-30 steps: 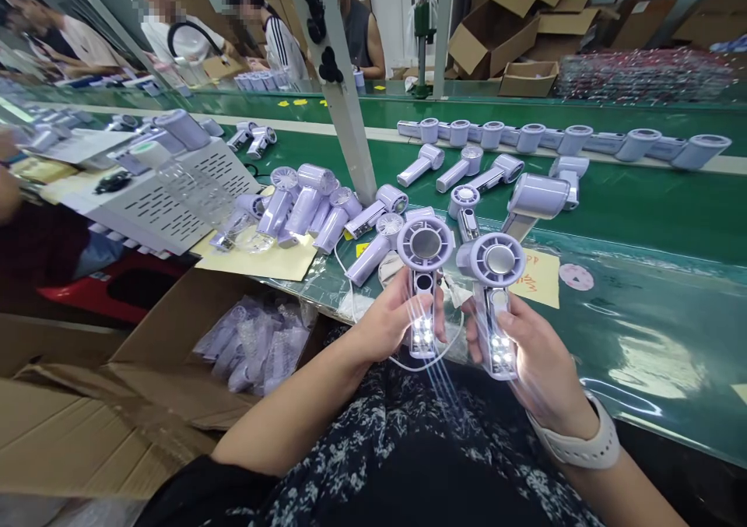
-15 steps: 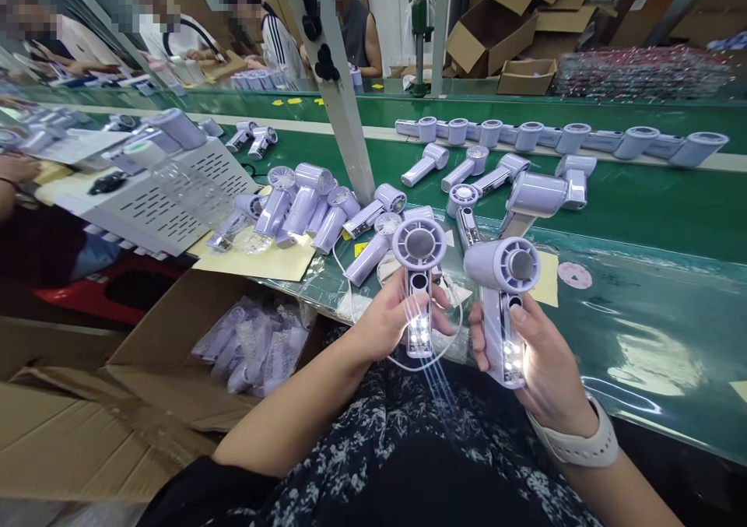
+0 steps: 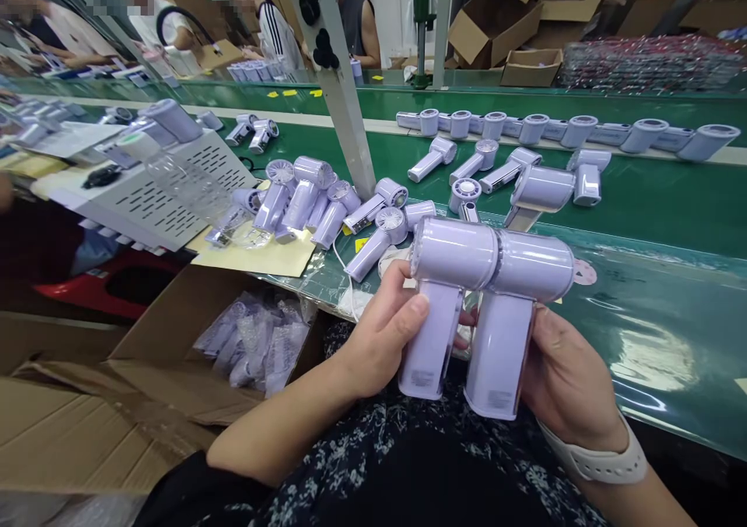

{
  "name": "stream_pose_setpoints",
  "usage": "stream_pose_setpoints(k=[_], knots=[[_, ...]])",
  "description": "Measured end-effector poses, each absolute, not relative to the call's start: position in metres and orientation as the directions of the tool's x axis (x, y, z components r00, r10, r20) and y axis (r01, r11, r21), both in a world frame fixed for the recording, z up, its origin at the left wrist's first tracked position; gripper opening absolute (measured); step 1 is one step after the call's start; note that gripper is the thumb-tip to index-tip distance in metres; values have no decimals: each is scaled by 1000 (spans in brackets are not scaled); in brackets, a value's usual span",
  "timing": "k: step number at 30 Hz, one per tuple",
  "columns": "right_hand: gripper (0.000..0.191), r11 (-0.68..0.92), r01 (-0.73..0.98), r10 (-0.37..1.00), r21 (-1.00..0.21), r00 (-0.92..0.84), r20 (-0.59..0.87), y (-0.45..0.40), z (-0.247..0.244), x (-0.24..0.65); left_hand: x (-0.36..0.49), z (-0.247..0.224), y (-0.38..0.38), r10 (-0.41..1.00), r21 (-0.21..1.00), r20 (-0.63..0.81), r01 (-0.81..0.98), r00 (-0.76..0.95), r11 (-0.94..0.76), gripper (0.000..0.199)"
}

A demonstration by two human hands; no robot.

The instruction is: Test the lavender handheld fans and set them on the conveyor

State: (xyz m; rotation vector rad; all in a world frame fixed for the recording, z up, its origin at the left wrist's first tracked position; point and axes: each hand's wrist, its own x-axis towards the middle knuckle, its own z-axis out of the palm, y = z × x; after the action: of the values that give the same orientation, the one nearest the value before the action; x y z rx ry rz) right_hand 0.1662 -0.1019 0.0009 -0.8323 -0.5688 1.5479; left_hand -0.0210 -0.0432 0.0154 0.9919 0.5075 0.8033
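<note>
Two lavender handheld fans are held up side by side over my lap, their barrel heads end to end and seemingly touching. My left hand point(image 3: 385, 328) is closed round the handle of the left handheld fan point(image 3: 430, 340), thumb on its side. Round the handle of the right handheld fan point(image 3: 500, 356) my right hand point(image 3: 569, 379) is wrapped, its fingers mostly hidden behind. Both fans show smooth sides with small printed labels low on the handles. Just beyond them, more fans lie on the bench, among them an upright-facing round fan head point(image 3: 465, 192).
A green conveyor belt point(image 3: 659, 208) crosses ahead, with a row of fans point(image 3: 534, 128) on it. A slanted metal post point(image 3: 344, 114) rises from the bench. At lower left, a cardboard box point(image 3: 157, 332) holds bagged fans point(image 3: 257, 344). A perforated white case point(image 3: 180, 192) stands left; co-workers sit across.
Both fans have turned in my hands: their round grilles and lit handle panels faced me before, and now their smooth sides do. The two heads have come together.
</note>
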Motion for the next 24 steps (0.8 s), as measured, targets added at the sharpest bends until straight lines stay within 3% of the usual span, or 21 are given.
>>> stream_pose_setpoints(k=[5, 9, 16, 20, 24], knots=[[25, -127, -541, 977, -831, 75, -198, -98, 0, 166, -18, 7, -34, 769, 840, -101, -360, 632, 406, 60], [34, -207, -613, 965, -763, 1, -263, -96, 5, 163, -16, -4, -29, 738, 790, -178, -353, 651, 501, 64], [29, -137, -731, 983, -668, -18, -182, -96, 11, 162, -23, 6, -30, 709, 788, -78, -393, 701, 475, 31], [23, -81, -738, 992, -670, 7, -127, -97, 6, 169, -28, 9, -29, 713, 816, -88, -360, 695, 452, 43], [24, -17, -681, 955, -732, 206, -214, -97, -1, 170, -27, 3, -26, 772, 867, -100, -326, 628, 377, 64]])
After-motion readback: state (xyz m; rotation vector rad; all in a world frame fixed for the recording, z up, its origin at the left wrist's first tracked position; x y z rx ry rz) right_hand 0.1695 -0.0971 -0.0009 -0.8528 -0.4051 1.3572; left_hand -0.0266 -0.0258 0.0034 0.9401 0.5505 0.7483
